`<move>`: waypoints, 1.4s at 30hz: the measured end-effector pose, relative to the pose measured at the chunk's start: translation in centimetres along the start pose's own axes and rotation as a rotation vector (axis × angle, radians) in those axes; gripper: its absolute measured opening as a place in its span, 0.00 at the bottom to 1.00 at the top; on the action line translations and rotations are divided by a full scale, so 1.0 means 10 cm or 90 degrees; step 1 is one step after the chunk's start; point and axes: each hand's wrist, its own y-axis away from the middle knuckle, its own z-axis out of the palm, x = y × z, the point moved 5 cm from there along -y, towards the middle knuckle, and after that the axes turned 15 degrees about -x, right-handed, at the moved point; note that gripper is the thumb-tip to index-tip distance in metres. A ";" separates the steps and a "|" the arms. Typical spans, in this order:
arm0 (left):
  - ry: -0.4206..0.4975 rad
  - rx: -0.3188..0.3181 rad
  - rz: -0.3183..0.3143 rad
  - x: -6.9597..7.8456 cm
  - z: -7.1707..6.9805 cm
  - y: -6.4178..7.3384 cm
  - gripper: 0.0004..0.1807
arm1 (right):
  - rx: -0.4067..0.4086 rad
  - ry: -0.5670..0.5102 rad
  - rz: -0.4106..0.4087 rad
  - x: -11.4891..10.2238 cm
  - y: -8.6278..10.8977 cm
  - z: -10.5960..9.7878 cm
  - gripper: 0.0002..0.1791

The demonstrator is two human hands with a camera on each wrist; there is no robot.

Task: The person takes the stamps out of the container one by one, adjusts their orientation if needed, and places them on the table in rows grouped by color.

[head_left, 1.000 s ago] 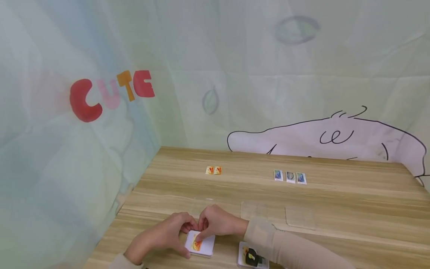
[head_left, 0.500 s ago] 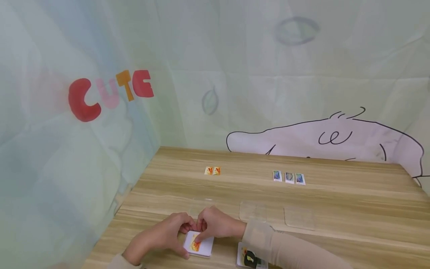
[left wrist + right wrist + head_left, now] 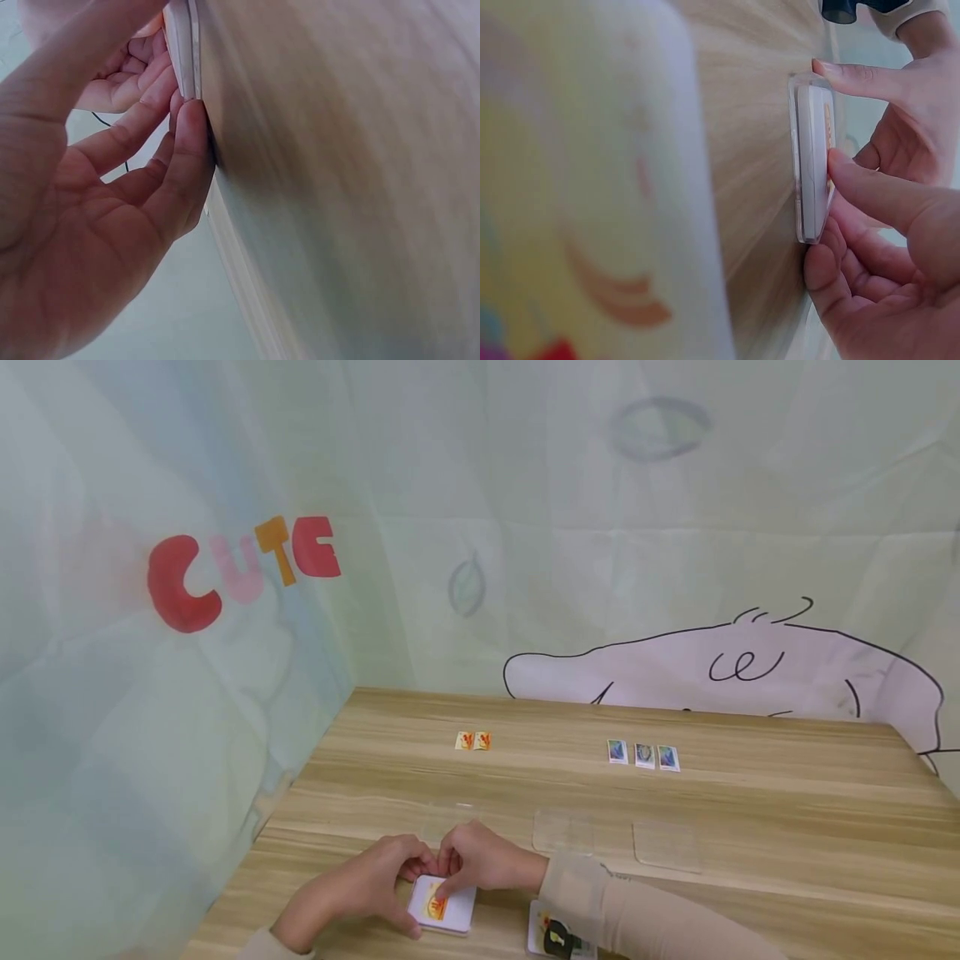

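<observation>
A white, round-cornered stack of cards (image 3: 457,906) lies on the table in a shallow clear plastic case (image 3: 795,161). An orange-and-yellow picture (image 3: 436,903) shows on its top card. My left hand (image 3: 367,881) holds the case from the left: its thumb is at the near-left corner, its curled fingers at the far edge. My right hand (image 3: 491,860) reaches in from the right, thumb on the picture and curled fingers at the far edge, partly hiding the picture. In the right wrist view, both hands' fingers meet close to the case's edge.
A second cased stack (image 3: 543,931) with a dark picture lies under my right sleeve. Clear plastic lids (image 3: 666,846) lie beyond the hands. Further back are two small orange pictures (image 3: 473,741) and several small blue ones (image 3: 644,755). Printed cloth (image 3: 405,568) walls the table's back and left.
Both hands keep almost the same hold on the card stack. The whole head view has shifted slightly, so things appear a little further left.
</observation>
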 end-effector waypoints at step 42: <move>-0.017 0.001 -0.003 0.01 -0.02 -0.03 0.32 | 0.005 -0.010 0.010 -0.02 -0.01 -0.05 0.08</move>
